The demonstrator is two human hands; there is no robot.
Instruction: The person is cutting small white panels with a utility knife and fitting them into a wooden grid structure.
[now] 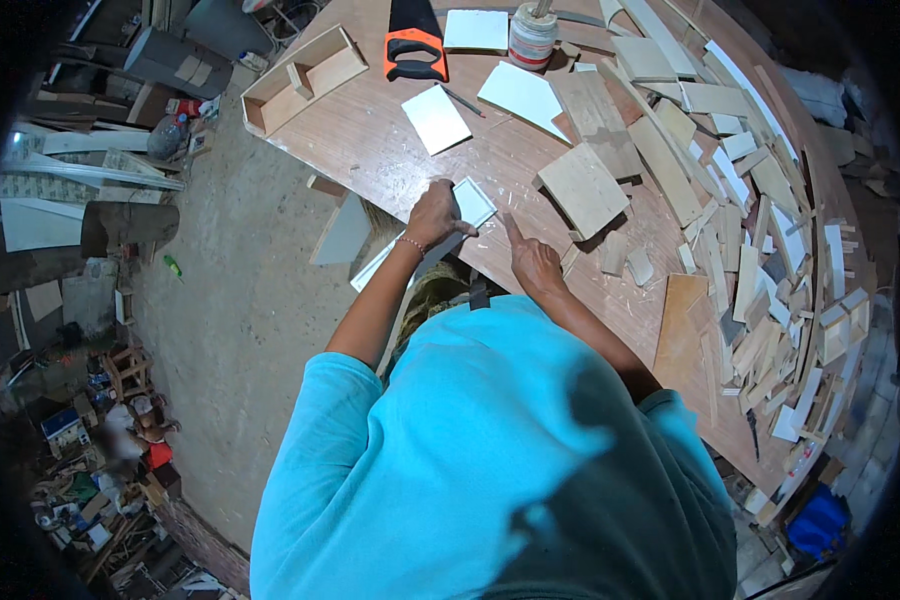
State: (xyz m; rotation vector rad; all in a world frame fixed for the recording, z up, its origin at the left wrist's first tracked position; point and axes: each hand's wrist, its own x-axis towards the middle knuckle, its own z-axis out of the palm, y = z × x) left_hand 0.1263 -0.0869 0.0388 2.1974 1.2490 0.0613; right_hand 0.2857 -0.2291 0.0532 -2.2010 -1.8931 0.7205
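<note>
Scrap-strewn workbench: left hand presses a small white panel flat at its near edge, fingers closed over it, right hand pointing alongside, seemingly positioning it; careful alignment next.

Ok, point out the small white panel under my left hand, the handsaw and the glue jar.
small white panel (475,203), head view, on its bare right half.
handsaw (414,45), head view, on the orange handle.
glue jar (531,38), head view, on its side wall.

I see even, cool, fairly bright light from above, with soft shadows under the boards. Fisheye distortion bends the tabletop edges, and a black vignette rings the frame. The centre is sharp; the cluttered lower-left corner blurs.
</note>
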